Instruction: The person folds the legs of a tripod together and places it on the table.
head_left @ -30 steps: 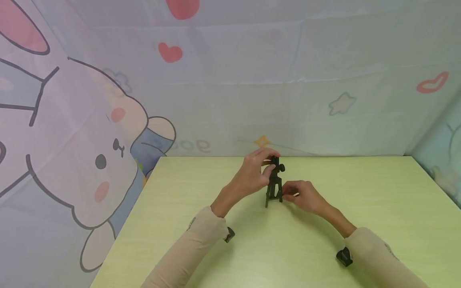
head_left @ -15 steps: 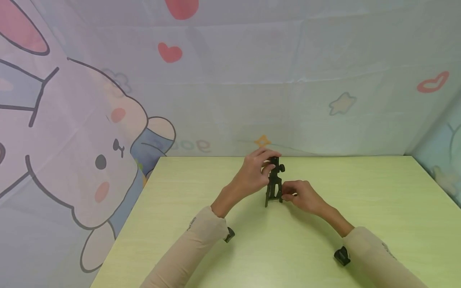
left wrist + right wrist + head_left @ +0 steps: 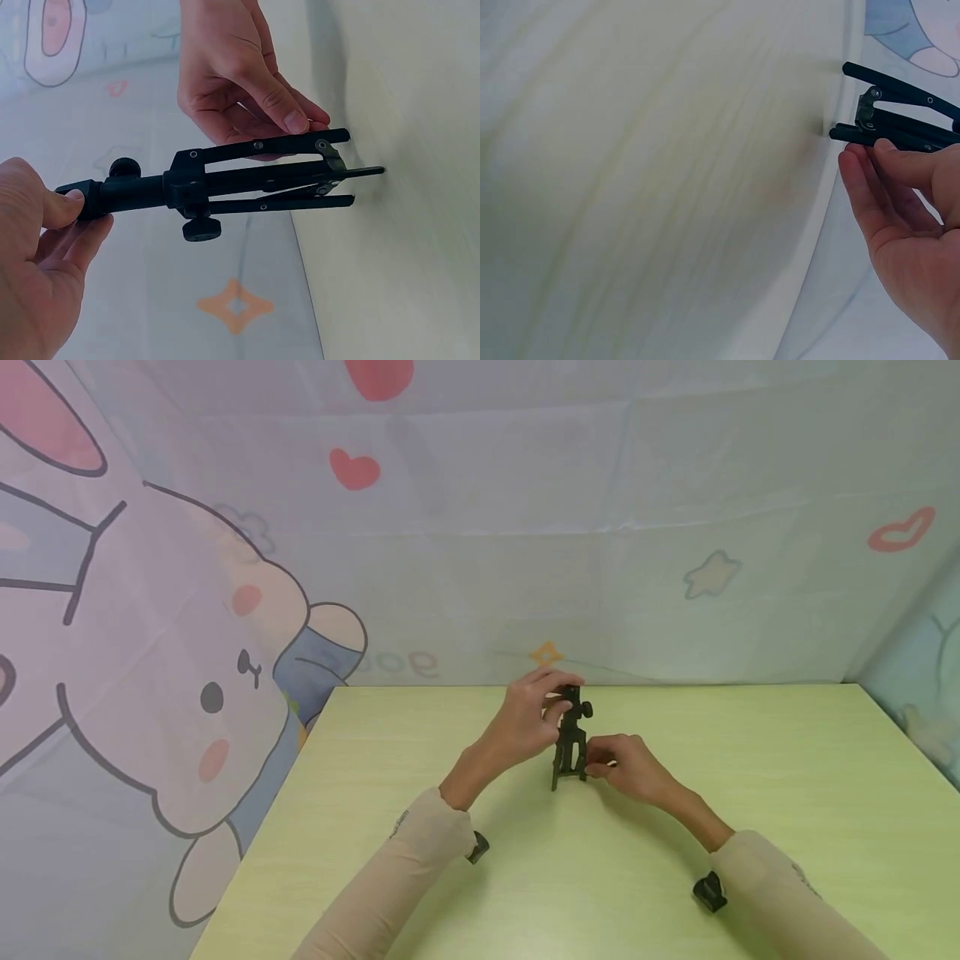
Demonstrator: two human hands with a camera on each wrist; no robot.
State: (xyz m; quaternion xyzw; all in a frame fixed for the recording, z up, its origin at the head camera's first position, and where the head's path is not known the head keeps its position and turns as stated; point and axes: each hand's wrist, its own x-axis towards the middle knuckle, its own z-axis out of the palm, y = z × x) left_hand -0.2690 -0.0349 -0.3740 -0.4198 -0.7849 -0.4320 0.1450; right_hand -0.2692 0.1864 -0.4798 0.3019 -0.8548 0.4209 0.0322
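Observation:
A small black tripod [image 3: 572,720] stands upright near the back of the table, its legs partly spread. My left hand [image 3: 521,718] pinches its top end between thumb and fingers. In the left wrist view the tripod [image 3: 142,193] lies sideways across the picture, with two round knobs on its column and metal hinges between the legs. My right hand [image 3: 630,768] holds one leg low down, thumb on one side and fingers behind. The right wrist view shows that right hand [image 3: 915,232] at the leg, while the tripod's top is out of frame.
The pale yellow-green table [image 3: 600,877] ends at a fabric backdrop [image 3: 480,585] printed with a rabbit, hearts and stars. Below each sleeve sits a black wrist device [image 3: 708,892].
The right hand and forearm have shifted very slightly left, and the tripod's feet with them. Both hands keep their hold on the tripod.

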